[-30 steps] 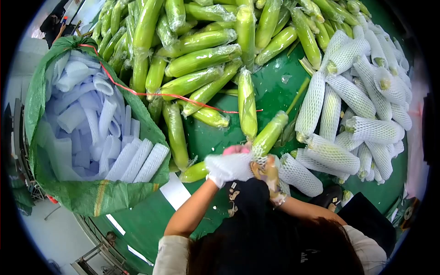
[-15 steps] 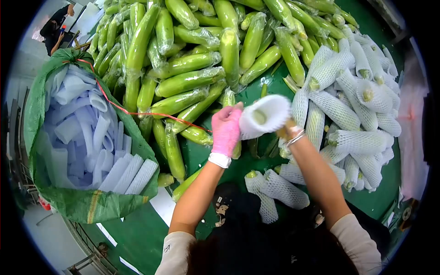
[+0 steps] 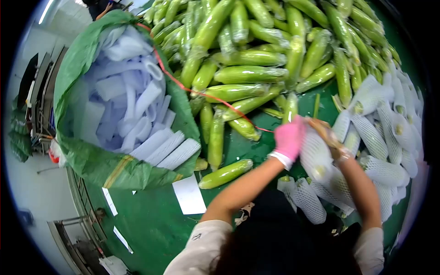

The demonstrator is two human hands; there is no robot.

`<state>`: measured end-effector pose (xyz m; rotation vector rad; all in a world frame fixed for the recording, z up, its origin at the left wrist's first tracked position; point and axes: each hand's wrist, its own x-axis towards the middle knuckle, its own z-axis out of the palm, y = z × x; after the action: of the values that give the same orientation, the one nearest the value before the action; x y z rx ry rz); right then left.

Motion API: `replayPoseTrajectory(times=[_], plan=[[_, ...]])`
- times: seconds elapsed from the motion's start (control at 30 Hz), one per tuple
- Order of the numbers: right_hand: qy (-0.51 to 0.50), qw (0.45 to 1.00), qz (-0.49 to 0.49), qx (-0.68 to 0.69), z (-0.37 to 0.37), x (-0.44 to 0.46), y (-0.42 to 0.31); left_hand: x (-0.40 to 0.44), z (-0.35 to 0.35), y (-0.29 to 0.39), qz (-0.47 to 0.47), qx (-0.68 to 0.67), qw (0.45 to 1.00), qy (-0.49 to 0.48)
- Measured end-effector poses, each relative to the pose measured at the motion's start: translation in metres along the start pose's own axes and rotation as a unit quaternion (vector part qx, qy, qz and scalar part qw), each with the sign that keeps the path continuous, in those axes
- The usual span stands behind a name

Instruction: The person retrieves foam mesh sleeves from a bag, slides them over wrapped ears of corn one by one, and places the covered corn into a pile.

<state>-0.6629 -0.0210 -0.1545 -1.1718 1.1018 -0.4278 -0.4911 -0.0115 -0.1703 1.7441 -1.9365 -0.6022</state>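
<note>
A long vegetable in a white foam net (image 3: 316, 153) is between my hands, its pale tip pointing down. My left hand (image 3: 289, 140), in a pink glove with a white cuff, is closed at the net's upper left edge. Along its upper right side lies my right hand (image 3: 326, 137), in a thin glove, with the fingers bent round the net; motion blurs them. A film-wrapped green vegetable (image 3: 290, 108) is just above my left hand. Netted ones (image 3: 308, 200) lie below my hands.
Film-wrapped green vegetables (image 3: 252, 74) are heaped at the back, with one (image 3: 225, 174) lying apart in front. At left, a green sack (image 3: 73, 153) holds foam nets (image 3: 128, 87). Netted vegetables (image 3: 385, 169) are piled at right. White paper (image 3: 189, 195) lies on the green surface (image 3: 156, 215).
The view has swung left. The foam net, earlier held open and empty-looking, now surrounds a vegetable between my hands, which have come closer together.
</note>
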Motion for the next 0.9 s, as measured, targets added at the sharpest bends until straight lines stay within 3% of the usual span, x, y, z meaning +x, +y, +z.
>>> replayPoseTrajectory(times=[0.03,0.07,0.1,0.13,0.17,0.23,0.27,0.3,0.33,0.37,0.4,0.47,0.53,0.57,0.6,0.63,0.67,0.7,0.77,0.8,0.83,0.9], plan=[[-0.045,0.960,-0.105,-0.256,-0.021,-0.029,0.004,-0.008,-0.001,0.020,0.008,-0.036,0.999,-0.012],[-0.048,0.880,-0.215,-0.421,-0.043,-0.057,0.008,-0.017,0.014,0.033,0.058,-0.086,0.995,-0.010],[-0.020,0.905,-0.109,-0.410,-0.056,-0.083,-0.007,-0.025,0.005,0.049,0.095,-0.138,0.981,-0.100],[-0.041,0.978,0.016,-0.206,-0.072,-0.090,-0.023,-0.032,-0.015,0.056,0.123,-0.160,0.970,-0.138],[-0.011,0.917,0.047,-0.397,-0.099,-0.115,-0.036,-0.038,-0.042,0.055,0.155,-0.183,0.955,-0.174],[0.009,0.796,0.291,-0.530,-0.127,-0.151,-0.067,-0.037,-0.109,0.025,0.114,-0.152,0.981,-0.028],[0.059,0.702,0.157,-0.692,-0.156,-0.178,-0.028,-0.037,-0.136,0.000,0.071,-0.113,0.990,0.037],[0.105,0.568,0.016,-0.816,-0.178,-0.199,0.009,-0.037,-0.175,-0.020,0.038,-0.031,0.994,0.099],[0.067,0.554,0.101,-0.824,-0.165,-0.183,0.005,-0.044,-0.203,-0.046,0.003,0.070,0.987,0.144],[0.111,0.593,0.056,-0.796,-0.128,-0.163,-0.004,-0.051,-0.233,-0.063,-0.033,0.199,0.972,0.124],[0.115,0.665,0.011,-0.738,-0.089,-0.142,-0.013,-0.063,-0.251,-0.082,-0.041,0.279,0.957,0.072],[0.040,0.799,-0.087,-0.593,0.010,-0.074,-0.056,-0.082,-0.265,-0.122,-0.041,0.360,0.932,0.015],[-0.050,0.862,-0.156,-0.479,0.091,-0.021,-0.086,-0.087,-0.263,-0.150,-0.101,0.393,0.906,-0.119],[-0.074,0.876,-0.170,-0.444,0.124,0.001,-0.098,-0.079,-0.268,-0.134,-0.092,0.398,0.906,-0.114],[-0.006,0.873,-0.314,-0.374,0.153,0.019,-0.089,-0.068,-0.274,-0.102,-0.076,0.239,0.965,-0.079],[-0.002,0.898,-0.309,-0.314,0.170,0.028,-0.103,-0.063,-0.273,-0.081,-0.062,0.070,0.994,-0.051],[0.070,0.894,-0.343,-0.281,0.184,0.032,-0.109,-0.060,-0.264,-0.075,-0.036,-0.078,0.996,-0.039],[0.105,0.897,-0.393,-0.170,0.186,0.038,-0.112,-0.054,-0.258,-0.062,-0.032,-0.136,0.988,-0.061],[0.143,0.925,-0.338,-0.102,0.170,0.028,-0.115,-0.034,-0.248,-0.038,-0.171,-0.332,0.921,-0.113],[0.178,0.937,-0.299,-0.003,0.162,0.022,-0.112,-0.024,-0.239,-0.034,-0.192,-0.403,0.880,-0.161],[0.243,0.908,-0.339,0.045,0.156,0.027,-0.094,-0.016,-0.226,-0.026,-0.173,-0.467,0.847,-0.187],[0.220,0.921,-0.262,0.187,0.123,0.005,-0.101,-0.001,-0.186,-0.025,-0.169,-0.572,0.780,-0.190]])
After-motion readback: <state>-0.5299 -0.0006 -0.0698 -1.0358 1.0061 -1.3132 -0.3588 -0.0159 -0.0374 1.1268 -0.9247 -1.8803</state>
